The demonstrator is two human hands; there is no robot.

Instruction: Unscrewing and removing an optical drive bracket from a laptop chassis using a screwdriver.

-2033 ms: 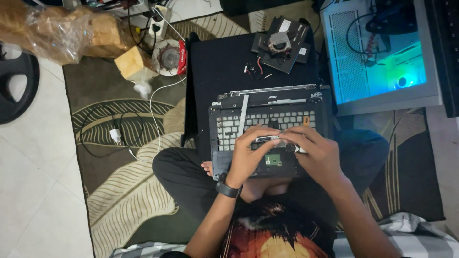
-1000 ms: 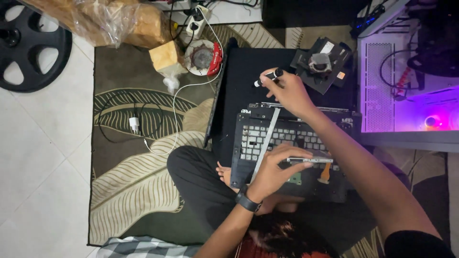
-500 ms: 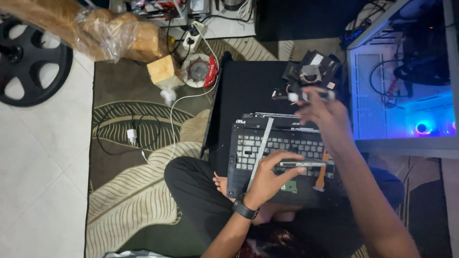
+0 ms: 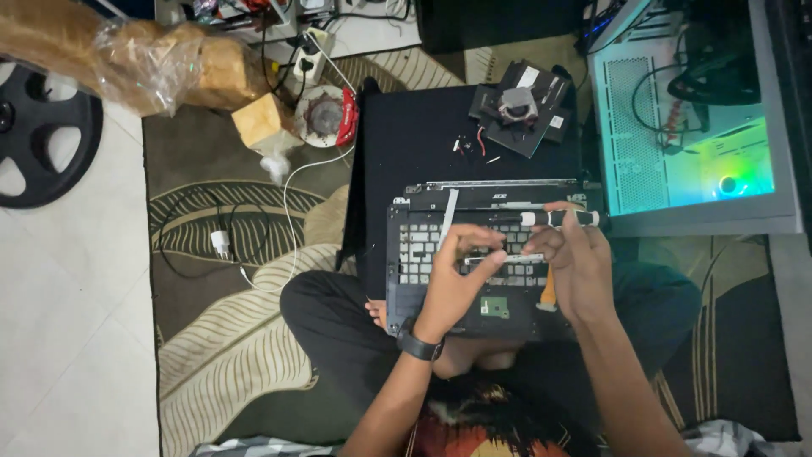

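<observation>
Left hand (image 4: pixel 457 283) fingers curled together on a thin silver strip (image 4: pixel 503 258), pressing it onto the opened laptop chassis (image 4: pixel 423 254). Right hand (image 4: pixel 575 267) fingers clamped round a black-and-white screwdriver (image 4: pixel 558 219), held level over the chassis top edge, tip pointing left.

Chassis sits on the person's lap, underside of the keyboard up, small green board (image 4: pixel 495 306) near the front edge, both hands covering its middle.

Around: black mat (image 4: pixel 414 144) behind it with loose small parts (image 4: pixel 469 145), fan assembly (image 4: pixel 518 106), lit PC case (image 4: pixel 694 127) right, white charger and cable (image 4: pixel 222 244) on the patterned rug (image 4: pixel 203 355) left.
</observation>
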